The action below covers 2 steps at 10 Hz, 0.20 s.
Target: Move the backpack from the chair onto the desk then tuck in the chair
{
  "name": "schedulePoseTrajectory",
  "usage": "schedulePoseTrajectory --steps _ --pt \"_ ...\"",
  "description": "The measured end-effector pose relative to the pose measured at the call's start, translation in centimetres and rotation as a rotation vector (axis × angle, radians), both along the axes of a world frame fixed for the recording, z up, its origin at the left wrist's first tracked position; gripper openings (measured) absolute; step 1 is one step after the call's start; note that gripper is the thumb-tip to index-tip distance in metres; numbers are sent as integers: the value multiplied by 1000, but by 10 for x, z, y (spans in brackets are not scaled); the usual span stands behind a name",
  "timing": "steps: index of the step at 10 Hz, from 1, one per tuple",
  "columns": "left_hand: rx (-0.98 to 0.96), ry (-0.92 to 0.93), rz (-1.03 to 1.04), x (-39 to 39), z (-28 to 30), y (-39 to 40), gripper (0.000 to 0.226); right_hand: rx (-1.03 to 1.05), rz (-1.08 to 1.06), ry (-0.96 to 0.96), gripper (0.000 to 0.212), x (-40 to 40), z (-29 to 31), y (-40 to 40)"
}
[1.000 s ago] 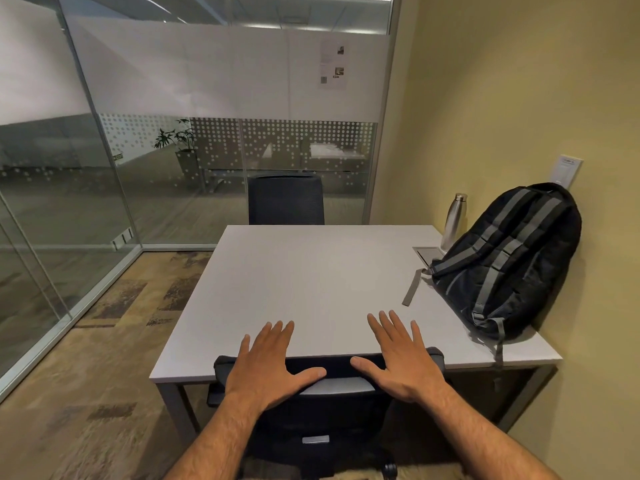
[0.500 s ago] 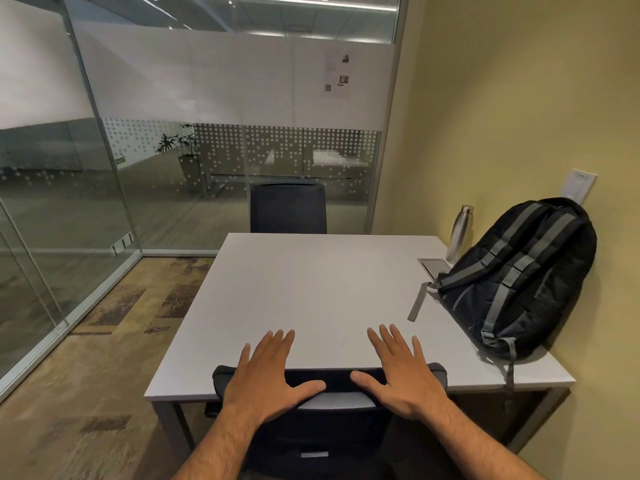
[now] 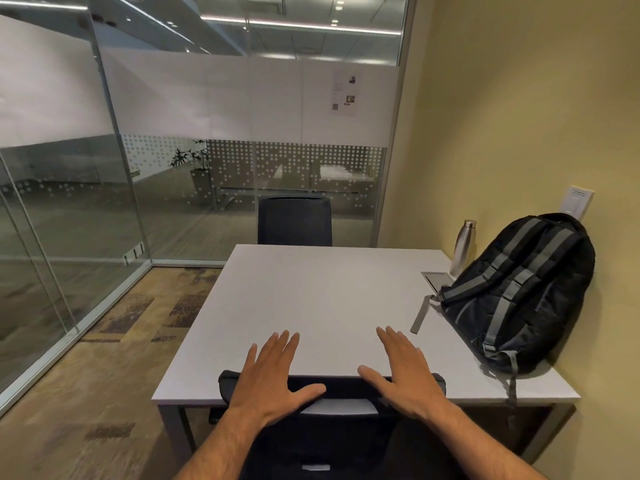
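Note:
A black backpack with grey straps leans against the yellow wall on the right side of the white desk. The black chair stands at the desk's near edge, its backrest top against the edge. My left hand lies flat on the left part of the backrest top, fingers spread over the desk edge. My right hand rests the same way on the right part. Neither hand is closed around anything.
A steel bottle and a flat grey panel sit behind the backpack. A second dark chair stands at the desk's far side. Glass walls enclose the left and back; patterned carpet lies left of the desk.
The chair backrest has moved forward to the desk edge with both hands on it. The view has tilted upward and moved closer to the desk.

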<state>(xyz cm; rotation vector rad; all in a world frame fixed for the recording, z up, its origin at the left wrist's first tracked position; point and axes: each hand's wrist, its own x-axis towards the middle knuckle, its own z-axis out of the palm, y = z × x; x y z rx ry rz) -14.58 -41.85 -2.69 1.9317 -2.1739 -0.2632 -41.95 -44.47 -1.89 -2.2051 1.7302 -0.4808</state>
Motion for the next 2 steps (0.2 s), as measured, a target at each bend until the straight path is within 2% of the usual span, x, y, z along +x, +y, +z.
schedulePoseTrajectory --steps 1,2 --pt "-43 -2 -9 -5 10 1 109 -116 -35 -194 78 -3 28 4" --pt "-141 21 -17 -21 31 -6 111 -339 -77 -564 55 -3 89 20"
